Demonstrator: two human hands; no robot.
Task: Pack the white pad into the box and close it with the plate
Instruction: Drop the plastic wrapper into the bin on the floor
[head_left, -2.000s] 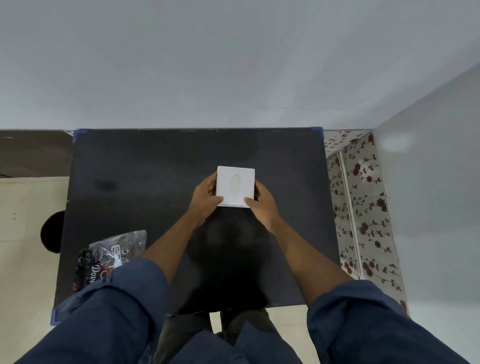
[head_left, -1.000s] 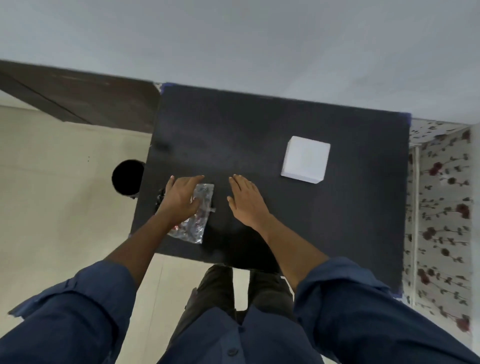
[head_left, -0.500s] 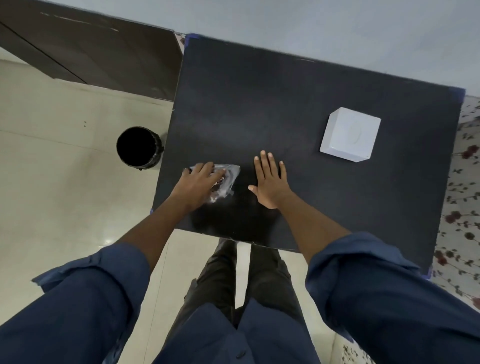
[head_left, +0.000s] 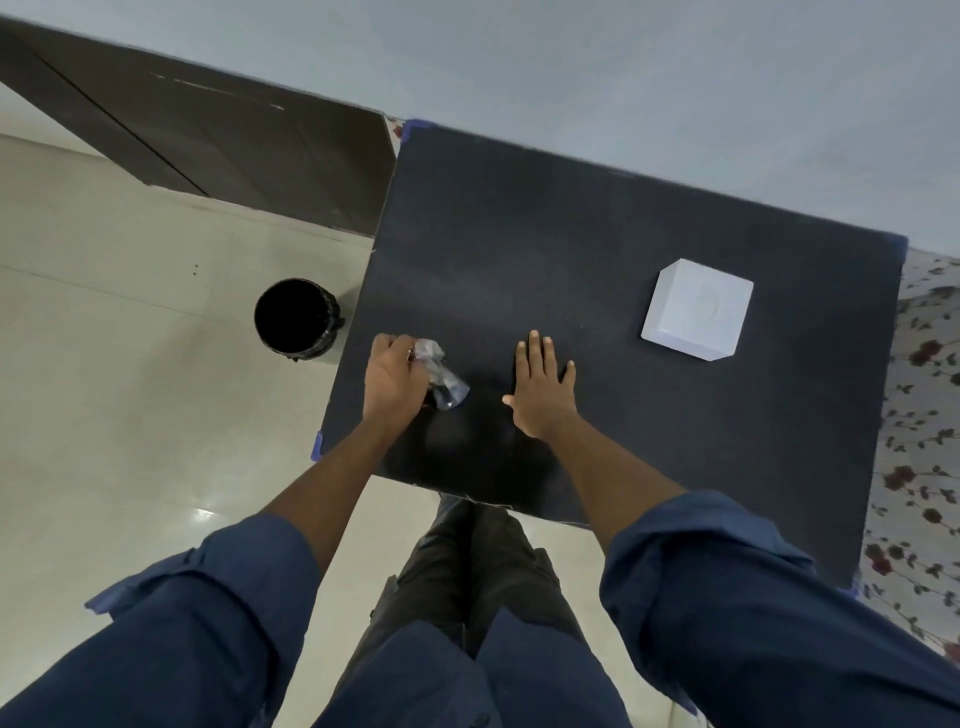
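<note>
A white box (head_left: 696, 309) stands on the right part of the black table (head_left: 545, 249), its top covered by a white plate with a faint oval mark. The white pad is not visible. My left hand (head_left: 390, 376) is closed around a crumpled clear plastic wrapper (head_left: 440, 374) near the table's left edge. My right hand (head_left: 543, 387) lies flat on the table with its fingers spread, well to the left of the box and holding nothing.
A black round bin (head_left: 296, 319) stands on the pale tiled floor just left of the table. A dark wooden panel (head_left: 208, 130) runs along the wall at the back left. Flowered flooring (head_left: 919, 415) lies right of the table.
Both hands left the white box and moved to the table's left side. My left hand bunched up the plastic wrapper in its fingers. My view turned to the left.
</note>
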